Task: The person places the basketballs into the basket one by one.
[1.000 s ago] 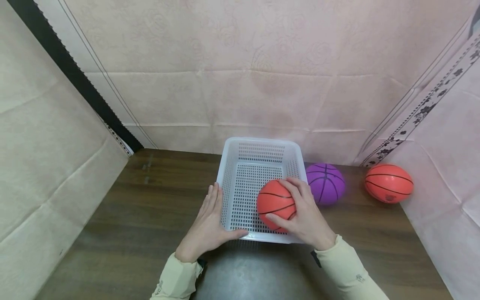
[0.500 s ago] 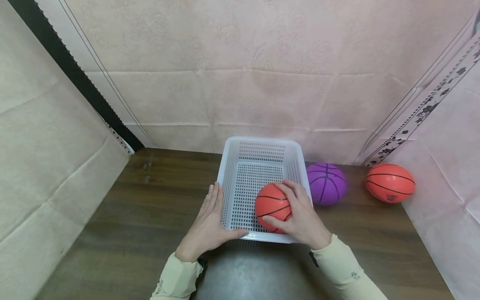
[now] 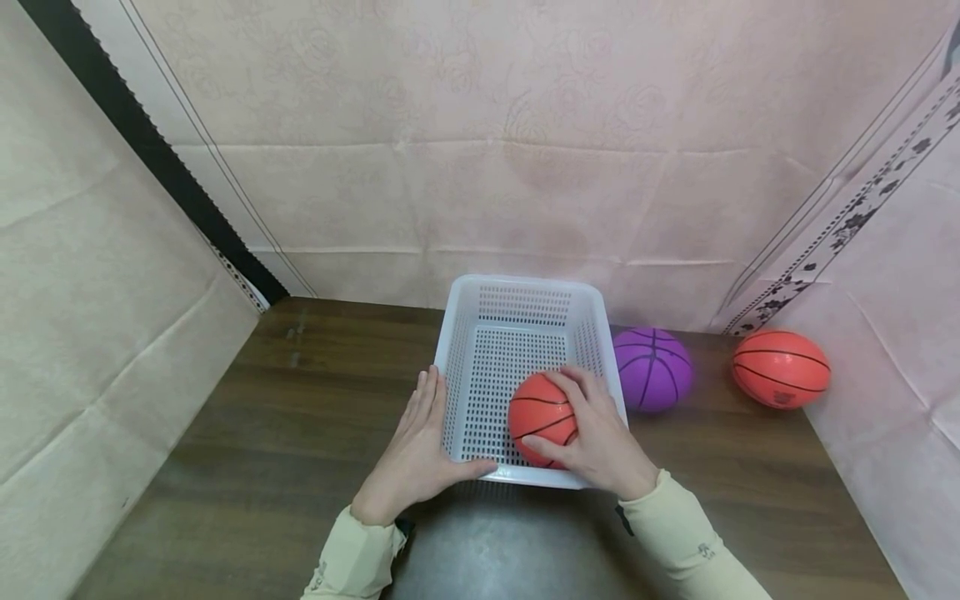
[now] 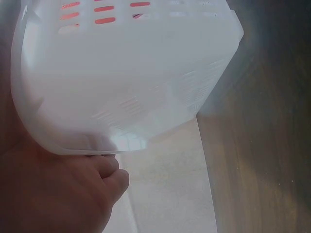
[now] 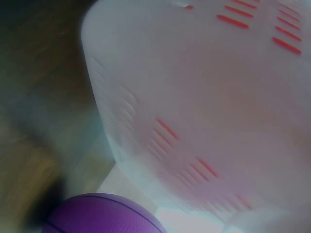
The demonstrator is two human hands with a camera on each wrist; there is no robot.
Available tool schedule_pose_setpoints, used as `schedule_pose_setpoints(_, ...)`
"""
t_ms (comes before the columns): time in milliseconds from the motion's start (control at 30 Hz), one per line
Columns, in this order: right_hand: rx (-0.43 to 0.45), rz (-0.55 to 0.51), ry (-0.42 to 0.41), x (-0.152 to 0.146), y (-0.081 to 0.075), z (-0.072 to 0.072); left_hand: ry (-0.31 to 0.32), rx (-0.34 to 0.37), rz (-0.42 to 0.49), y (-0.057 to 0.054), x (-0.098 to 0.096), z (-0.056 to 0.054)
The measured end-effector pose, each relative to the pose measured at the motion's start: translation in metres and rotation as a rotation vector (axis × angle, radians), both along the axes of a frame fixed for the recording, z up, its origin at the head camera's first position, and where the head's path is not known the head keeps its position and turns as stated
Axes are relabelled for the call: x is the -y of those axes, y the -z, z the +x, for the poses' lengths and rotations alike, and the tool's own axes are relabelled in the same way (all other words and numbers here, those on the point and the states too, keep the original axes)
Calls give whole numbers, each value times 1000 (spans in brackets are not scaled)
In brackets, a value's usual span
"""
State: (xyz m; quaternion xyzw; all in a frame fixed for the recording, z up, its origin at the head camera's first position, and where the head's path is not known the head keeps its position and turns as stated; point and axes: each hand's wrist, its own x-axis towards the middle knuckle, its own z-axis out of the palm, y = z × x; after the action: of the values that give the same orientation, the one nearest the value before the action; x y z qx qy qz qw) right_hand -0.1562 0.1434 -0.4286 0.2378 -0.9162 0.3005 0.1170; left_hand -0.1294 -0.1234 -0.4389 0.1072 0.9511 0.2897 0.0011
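In the head view a white perforated plastic basket (image 3: 472, 304) stands on the table. An orange-red toy basketball (image 3: 536, 412) is inside it, at the near right corner. My right hand (image 3: 592, 446) grips this ball from above and the right, fingers spread over its far side and thumb across its near side. My left hand (image 3: 420, 446) rests at the basket's near left corner, with straight fingers along the left side and the thumb along the front rim. From the left wrist, the hand (image 4: 68, 184) shows close under the basket wall (image 4: 121, 63). Red shows through the slots of the basket (image 5: 194, 87) in the right wrist view.
A purple toy basketball (image 3: 652, 369) sits right beside the basket on its right. Farther right, another orange-red basketball (image 3: 780, 367) lies by the cloth side wall (image 3: 885, 367). A pale cloth backdrop (image 3: 480, 192) rises behind the dark wooden table (image 3: 300, 433).
My right hand and the ball it grips have shifted slightly left and nearer the front of the basket. My left hand stays at the near left corner.
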Motion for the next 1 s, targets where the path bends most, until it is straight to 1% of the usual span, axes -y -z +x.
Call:
schedule_pose_setpoints(200, 0, 22, -2, 1, 1, 0, -4, 6, 3, 0, 0, 0)
schedule_pose_setpoints(467, -50, 94, -6, 3, 2, -2, -6, 17, 15, 0, 1, 1)
schedule_pose_setpoints(567, -47, 116, -8, 2, 2, -2, -3, 24, 18, 0, 1, 1)
schedule_pose_setpoints(667, -26, 134, -6, 1, 1, -1, -2, 34, 17, 1, 1, 1)
schedule_pose_setpoints(800, -9, 134, -1, -2, -4, 0, -6, 31, 17, 0, 1, 1)
schedule_pose_setpoints(867, -10, 125, 8, -5, -8, 1, -5, 18, 17, 0, 1, 2)
schedule_pose_setpoints(1000, -36, 84, 40, -15, -19, 1, 3, -12, 15, 1, 2, 2)
